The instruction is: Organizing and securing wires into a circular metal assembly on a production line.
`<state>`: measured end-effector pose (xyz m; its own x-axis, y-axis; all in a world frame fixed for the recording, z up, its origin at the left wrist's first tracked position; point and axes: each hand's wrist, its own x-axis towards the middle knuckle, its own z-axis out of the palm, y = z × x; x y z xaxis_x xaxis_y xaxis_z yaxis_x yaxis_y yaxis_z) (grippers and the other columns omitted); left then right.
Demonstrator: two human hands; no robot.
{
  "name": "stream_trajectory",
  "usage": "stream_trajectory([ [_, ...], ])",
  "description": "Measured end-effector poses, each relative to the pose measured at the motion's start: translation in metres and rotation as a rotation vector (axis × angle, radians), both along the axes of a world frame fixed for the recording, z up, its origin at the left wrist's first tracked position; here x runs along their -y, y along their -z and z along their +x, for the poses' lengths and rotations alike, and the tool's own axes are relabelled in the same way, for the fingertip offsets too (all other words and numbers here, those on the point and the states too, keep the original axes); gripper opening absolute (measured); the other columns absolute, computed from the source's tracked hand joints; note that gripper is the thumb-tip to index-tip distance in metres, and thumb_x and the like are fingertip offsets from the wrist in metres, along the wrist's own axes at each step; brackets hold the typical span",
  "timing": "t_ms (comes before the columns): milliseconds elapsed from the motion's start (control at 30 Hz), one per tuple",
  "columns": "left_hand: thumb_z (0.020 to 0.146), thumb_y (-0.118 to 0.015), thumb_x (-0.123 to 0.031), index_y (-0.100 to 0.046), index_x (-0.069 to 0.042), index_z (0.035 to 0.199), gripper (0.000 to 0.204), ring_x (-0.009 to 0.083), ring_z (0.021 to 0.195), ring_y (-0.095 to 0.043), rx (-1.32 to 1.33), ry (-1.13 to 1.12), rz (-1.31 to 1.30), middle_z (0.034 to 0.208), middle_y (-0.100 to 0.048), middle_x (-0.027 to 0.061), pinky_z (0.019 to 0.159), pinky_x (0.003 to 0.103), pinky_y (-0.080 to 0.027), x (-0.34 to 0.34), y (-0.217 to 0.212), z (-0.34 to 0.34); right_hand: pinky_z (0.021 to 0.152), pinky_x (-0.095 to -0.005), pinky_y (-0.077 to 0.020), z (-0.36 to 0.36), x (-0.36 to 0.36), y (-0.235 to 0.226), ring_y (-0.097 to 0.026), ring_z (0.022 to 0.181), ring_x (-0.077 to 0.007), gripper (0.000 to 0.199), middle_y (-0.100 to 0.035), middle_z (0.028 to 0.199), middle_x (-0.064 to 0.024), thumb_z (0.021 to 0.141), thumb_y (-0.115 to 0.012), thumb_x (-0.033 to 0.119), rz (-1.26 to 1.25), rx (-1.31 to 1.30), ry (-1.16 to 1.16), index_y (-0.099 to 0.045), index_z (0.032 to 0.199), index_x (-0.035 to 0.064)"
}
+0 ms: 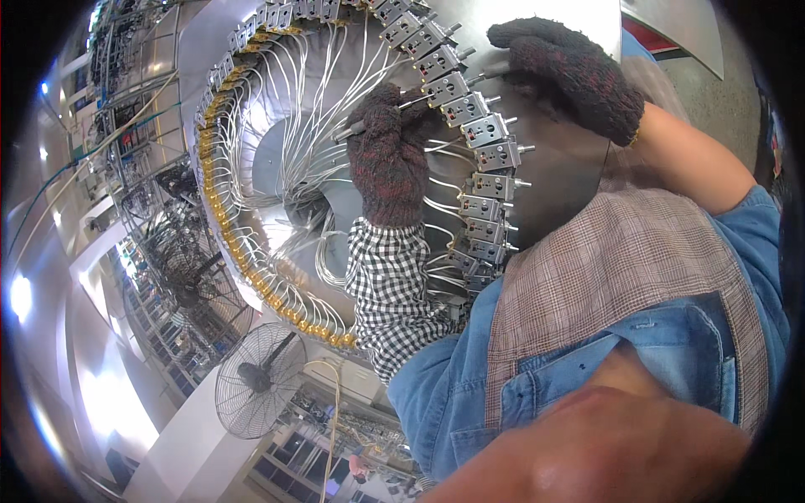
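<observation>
A large round metal disc [553, 159] carries a ring of small grey switch-like modules [482, 130] along its edge, each with thin white wires [310, 142] running toward the middle. My left hand [387, 159], in a dark knitted glove with a checked sleeve cover, is closed around a slim metal tool [352, 130]. The tool's tip points at the modules near the top. My right hand [570, 71], in the same kind of glove, rests on the bare plate just outside the module ring, fingers curled and holding nothing I can see.
Brass-coloured fittings [220, 210] line the opposite side of the ring. A pedestal fan [260, 379] stands below it. Racks and shelving [126, 126] fill the left side. My denim shirt and plaid apron [620, 277] take up the lower right.
</observation>
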<state>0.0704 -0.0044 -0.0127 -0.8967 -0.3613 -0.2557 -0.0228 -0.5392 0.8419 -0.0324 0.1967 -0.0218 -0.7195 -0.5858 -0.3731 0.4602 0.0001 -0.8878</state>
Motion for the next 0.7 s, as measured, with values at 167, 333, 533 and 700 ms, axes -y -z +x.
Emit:
stream_trajectory([
  [167, 0.085, -0.052, -0.014, -0.046, 0.002, 0.1, 0.023, 0.0248, 0.085, -0.059, -0.018, 0.089, -0.506, 0.093, -0.053, 0.0116, 0.069, 0.034, -0.054, 0.002, 0.003, 0.001, 0.067, -0.0213, -0.0458, 0.0, -0.001, -0.004, -0.054, 0.083, -0.0112, 0.035, -0.056, 0.103, -0.0034, 0.084, -0.05, 0.023, -0.077, -0.029, -0.003, -0.05, 0.115, 0.0066],
  [333, 0.085, -0.052, -0.014, -0.046, 0.003, 0.102, 0.025, 0.0252, 0.085, -0.059, -0.006, -0.024, 0.029, 0.095, -0.053, 0.0124, 0.069, 0.034, -0.055, 0.001, 0.002, 0.0, 0.067, -0.0215, -0.0454, 0.0, -0.003, -0.002, -0.054, 0.084, -0.0117, 0.038, -0.056, 0.103, -0.0048, 0.084, -0.051, 0.028, -0.039, -0.137, -0.023, -0.05, 0.116, 0.0071],
  [533, 0.087, -0.047, -0.014, -0.043, 0.001, 0.106, 0.024, 0.024, 0.09, -0.057, -0.005, 0.03, -0.073, 0.099, -0.053, 0.015, 0.074, 0.033, -0.052, 0.005, 0.006, 0.001, 0.069, -0.0218, -0.0463, -0.009, -0.002, -0.004, -0.054, 0.087, -0.0113, 0.03, -0.053, 0.106, -0.0058, 0.085, -0.047, 0.018, 0.188, 0.144, -0.152, -0.052, 0.113, 0.0077],
  [700, 0.086, -0.05, -0.013, -0.044, 0.002, 0.105, 0.025, 0.0227, 0.089, -0.057, 0.038, 0.012, -0.105, 0.098, -0.054, 0.0137, 0.074, 0.033, -0.052, 0.001, 0.0, 0.001, 0.074, -0.0237, -0.048, -0.008, -0.004, 0.02, -0.054, 0.092, -0.013, 0.027, -0.051, 0.111, -0.0075, 0.086, -0.046, 0.015, -0.056, -0.667, -0.077, -0.054, 0.11, 0.0069],
])
